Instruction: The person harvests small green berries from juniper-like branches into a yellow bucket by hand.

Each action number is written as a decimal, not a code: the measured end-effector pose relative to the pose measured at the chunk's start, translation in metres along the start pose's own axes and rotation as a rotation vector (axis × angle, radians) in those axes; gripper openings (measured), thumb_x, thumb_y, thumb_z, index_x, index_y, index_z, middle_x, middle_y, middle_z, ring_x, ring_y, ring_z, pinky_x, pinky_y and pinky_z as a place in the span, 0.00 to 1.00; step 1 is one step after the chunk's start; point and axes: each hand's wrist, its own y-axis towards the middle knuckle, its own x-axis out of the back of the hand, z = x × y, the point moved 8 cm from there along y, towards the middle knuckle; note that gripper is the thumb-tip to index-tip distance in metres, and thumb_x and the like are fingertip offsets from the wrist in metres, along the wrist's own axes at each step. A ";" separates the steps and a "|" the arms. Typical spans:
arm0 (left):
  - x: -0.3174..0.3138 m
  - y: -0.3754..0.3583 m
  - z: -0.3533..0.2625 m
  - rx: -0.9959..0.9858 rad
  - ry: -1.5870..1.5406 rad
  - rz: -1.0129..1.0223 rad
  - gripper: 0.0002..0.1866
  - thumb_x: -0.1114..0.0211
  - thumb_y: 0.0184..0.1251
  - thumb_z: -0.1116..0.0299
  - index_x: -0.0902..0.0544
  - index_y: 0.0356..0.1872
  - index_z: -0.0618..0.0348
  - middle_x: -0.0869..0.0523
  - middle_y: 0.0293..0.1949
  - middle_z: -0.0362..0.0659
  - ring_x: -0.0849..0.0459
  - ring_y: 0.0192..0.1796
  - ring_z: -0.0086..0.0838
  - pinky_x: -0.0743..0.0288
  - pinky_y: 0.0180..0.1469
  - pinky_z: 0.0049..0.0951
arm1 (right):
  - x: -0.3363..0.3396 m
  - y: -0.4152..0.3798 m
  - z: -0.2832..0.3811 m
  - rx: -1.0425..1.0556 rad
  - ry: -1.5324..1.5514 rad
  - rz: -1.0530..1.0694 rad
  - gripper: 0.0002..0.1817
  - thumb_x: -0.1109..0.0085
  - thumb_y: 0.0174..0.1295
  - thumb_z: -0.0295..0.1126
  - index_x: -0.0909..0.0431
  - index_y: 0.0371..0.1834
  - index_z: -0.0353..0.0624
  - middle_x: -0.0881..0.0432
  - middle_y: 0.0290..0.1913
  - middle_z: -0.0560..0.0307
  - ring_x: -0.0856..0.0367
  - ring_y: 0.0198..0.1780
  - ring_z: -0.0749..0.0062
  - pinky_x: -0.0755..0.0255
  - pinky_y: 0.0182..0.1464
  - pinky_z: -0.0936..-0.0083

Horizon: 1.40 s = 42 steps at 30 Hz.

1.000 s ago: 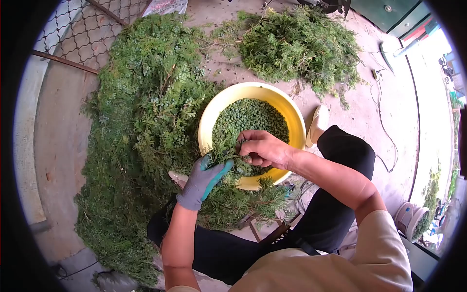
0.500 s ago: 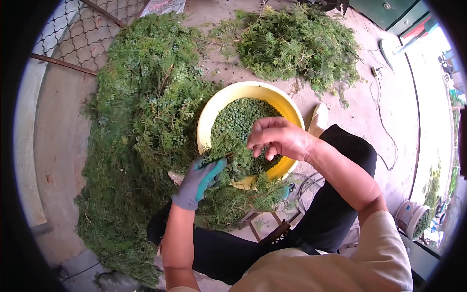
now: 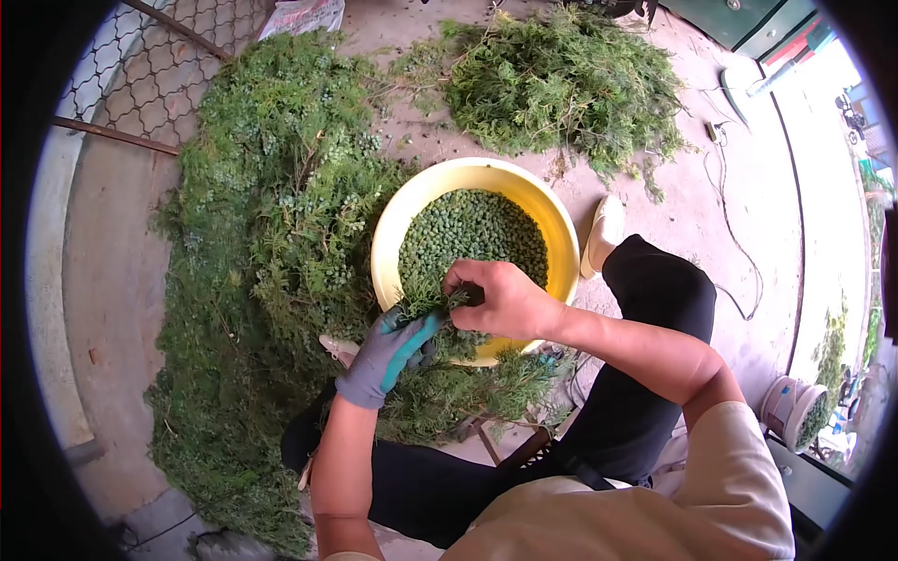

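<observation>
A yellow basin (image 3: 559, 234) with many small green berries (image 3: 472, 229) in it stands on the floor between my legs. My left hand (image 3: 386, 353), in a grey and teal glove, is closed around a green leafy sprig (image 3: 426, 297) at the basin's near left rim. Bare and curled, my right hand (image 3: 496, 301) pinches at the sprig over the basin; what lies between its fingertips is too small to make out. More green branches (image 3: 468, 393) lie across my lap, just below the basin.
A large heap of berry-bearing branches (image 3: 253, 280) covers the floor at left. Another pile (image 3: 571, 84) lies beyond the basin. A cable (image 3: 734, 234) runs along the floor at right, near a white bucket (image 3: 790, 413). Metal mesh (image 3: 168, 65) stands at upper left.
My right hand has moved left and slightly down to the sprig, and its fingers have closed in. The sprig sits lower, showing more berries. The view has shifted slightly.
</observation>
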 end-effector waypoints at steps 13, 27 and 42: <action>-0.003 -0.003 0.001 -0.126 -0.128 0.218 0.15 0.39 0.67 0.70 0.22 0.53 0.58 0.15 0.41 0.39 0.22 0.31 0.19 0.27 0.29 0.21 | -0.027 -0.017 -0.042 -0.763 0.931 0.384 0.06 0.43 0.49 0.25 0.31 0.27 0.43 0.32 0.19 0.64 0.42 0.14 0.88 0.53 0.12 0.91; 0.002 -0.004 -0.007 -0.034 0.099 0.082 0.15 0.37 0.68 0.63 0.19 0.50 0.59 0.16 0.33 0.37 0.21 0.29 0.18 0.29 0.29 0.20 | 0.008 -0.007 -0.005 0.017 -0.134 0.082 0.11 0.35 0.49 0.30 0.19 0.37 0.42 0.20 0.34 0.53 0.20 0.38 0.59 0.25 0.43 0.67; 0.002 0.005 0.010 -0.103 -0.077 0.182 0.19 0.43 0.68 0.75 0.27 0.59 0.66 0.17 0.49 0.47 0.17 0.49 0.30 0.21 0.47 0.27 | -0.014 -0.013 -0.028 -0.586 0.516 0.306 0.08 0.42 0.51 0.36 0.26 0.22 0.45 0.29 0.18 0.67 0.29 0.21 0.82 0.32 0.25 0.81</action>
